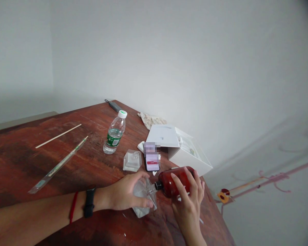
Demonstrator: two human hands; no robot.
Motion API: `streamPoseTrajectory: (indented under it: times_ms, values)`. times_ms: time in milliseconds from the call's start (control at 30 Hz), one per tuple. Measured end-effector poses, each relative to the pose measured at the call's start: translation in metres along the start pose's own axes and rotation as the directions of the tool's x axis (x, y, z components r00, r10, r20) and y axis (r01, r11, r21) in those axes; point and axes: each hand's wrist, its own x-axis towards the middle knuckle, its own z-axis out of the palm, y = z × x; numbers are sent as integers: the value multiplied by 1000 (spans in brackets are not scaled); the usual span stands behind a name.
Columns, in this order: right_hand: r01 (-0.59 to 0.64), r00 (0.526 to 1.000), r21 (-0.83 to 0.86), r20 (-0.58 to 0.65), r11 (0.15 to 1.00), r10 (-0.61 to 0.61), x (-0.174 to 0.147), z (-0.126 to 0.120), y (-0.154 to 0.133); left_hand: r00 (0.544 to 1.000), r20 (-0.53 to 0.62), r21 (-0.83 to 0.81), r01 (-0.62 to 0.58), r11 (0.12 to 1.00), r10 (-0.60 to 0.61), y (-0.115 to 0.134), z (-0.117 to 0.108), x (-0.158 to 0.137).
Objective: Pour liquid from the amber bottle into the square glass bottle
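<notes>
My left hand (124, 195) grips a small clear glass bottle (143, 201) that rests tilted on the red-brown wooden table (25, 160). My right hand (188, 200) holds a dark red-brown bottle (170, 182) on its side, its black neck pointing left at the mouth of the clear bottle. The two openings are almost touching. On my left wrist I wear a black band and a red string.
A clear lid-like glass piece (132, 160) and a phone (152, 157) lie just behind the hands. A water bottle (114, 132) stands further back. An open white box (179, 147) sits at the right edge. Two long sticks (59, 165) lie on the left.
</notes>
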Motion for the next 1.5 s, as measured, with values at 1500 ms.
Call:
streamPoseTrajectory:
  times_ms: [1500]
  values:
    - [78, 996, -74, -41, 994, -81, 5, -2, 0, 997, 58, 59, -58, 997, 55, -6, -10, 7]
